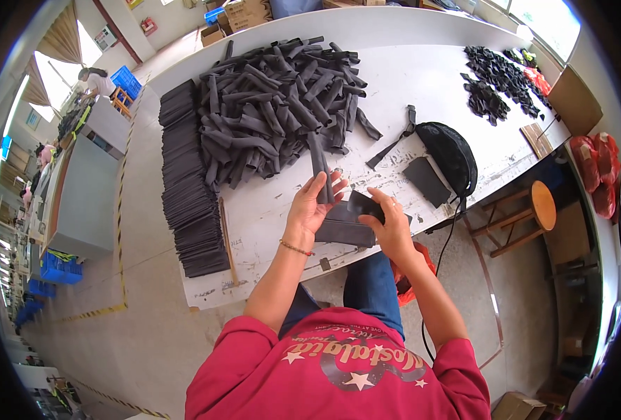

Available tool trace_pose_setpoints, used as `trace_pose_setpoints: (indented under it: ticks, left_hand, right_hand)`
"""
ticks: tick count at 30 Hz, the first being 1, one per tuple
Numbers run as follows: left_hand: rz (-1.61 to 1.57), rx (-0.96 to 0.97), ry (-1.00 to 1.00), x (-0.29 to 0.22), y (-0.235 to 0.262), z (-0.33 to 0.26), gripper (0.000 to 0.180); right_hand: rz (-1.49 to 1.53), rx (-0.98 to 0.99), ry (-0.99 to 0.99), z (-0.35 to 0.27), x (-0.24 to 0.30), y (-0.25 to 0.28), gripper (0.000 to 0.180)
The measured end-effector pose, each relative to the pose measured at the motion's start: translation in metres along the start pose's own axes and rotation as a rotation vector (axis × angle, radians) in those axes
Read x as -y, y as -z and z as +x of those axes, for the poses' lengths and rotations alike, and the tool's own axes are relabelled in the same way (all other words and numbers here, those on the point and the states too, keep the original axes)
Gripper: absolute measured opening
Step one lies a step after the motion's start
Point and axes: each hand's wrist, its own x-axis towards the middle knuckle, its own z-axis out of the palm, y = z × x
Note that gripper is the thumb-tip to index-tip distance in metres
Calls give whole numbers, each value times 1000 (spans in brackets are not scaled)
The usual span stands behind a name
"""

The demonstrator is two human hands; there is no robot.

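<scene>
Head camera view, left to right: a long row of stacked flat black fabric panels point(188, 189) runs down the left side of a white worktable point(422, 77), beside a large loose heap of narrow black fabric strips point(275, 105). At the table's near edge, the seated person in a red shirt holds the left hand point(309, 210) up, fingers closed on one upright narrow black strip point(321, 171), its top reaching toward the heap. Just beside it, the right hand point(391, 227) pinches a small dark flat fabric piece point(363, 204) between thumb and fingers, above a dark folded panel point(345, 232). Further right lie a black rounded pouch point(454, 155) and a wooden stool point(534, 210).
</scene>
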Motion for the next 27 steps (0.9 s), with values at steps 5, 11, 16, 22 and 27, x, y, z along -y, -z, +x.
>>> trace_pose_setpoints:
  ticks: [5,11,16,22,27]
  left_hand:
    - [69,-28,-52,11,12,12,26]
    - [55,-54,32,18,-6,-1,26]
    - [74,-32,21,2,4,-6,23]
    - [-33,-62,35,8,16,4,23]
    - [-31,-15,78,16,10,2,25]
  right_hand:
    - [155,156,-11,-1,22,0,44]
    - [90,71,-82,8,-6,-18,42]
    - [199,-7,-116,4,-11,6,36]
    - [-100,-44,94,-1,5,8,32]
    - [-212,-100,165,3,6,5,29]
